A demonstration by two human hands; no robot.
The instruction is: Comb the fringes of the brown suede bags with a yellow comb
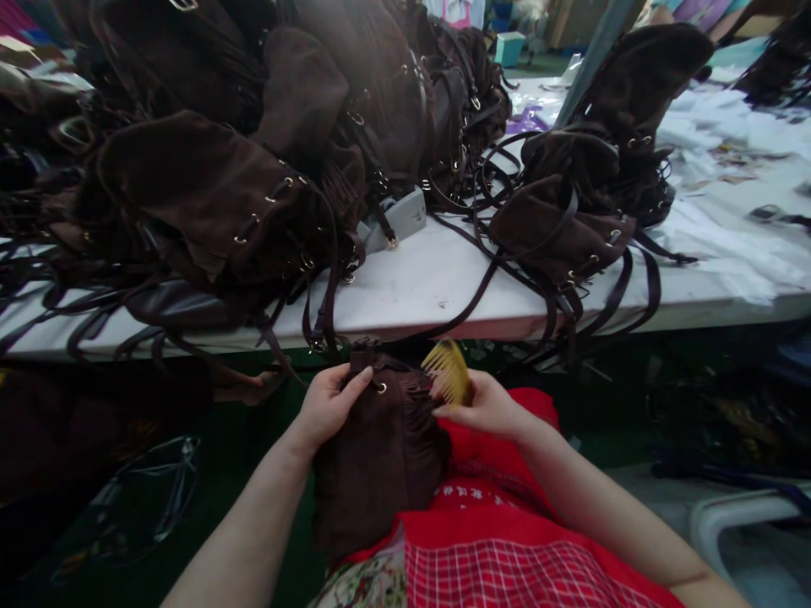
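A dark brown fringed bag [373, 456] rests on my lap against the red apron, below the table edge. My left hand [333, 401] grips its upper edge, thumb on top beside a gold eyelet. In my right hand [494, 405] is a yellow wide-toothed comb [449, 371], its teeth pointing left toward the bag. Brown fringe [421, 405] hangs down the bag's right side, close to the comb. Whether the teeth touch the fringe I cannot tell.
A white table [405, 295] runs across in front, piled at left with dark brown bags [203, 194]. More bags [563, 211] lie at right, their straps draping over the edge. A metal post [592, 63] rises behind them. A white plastic chair [728, 515] stands at lower right.
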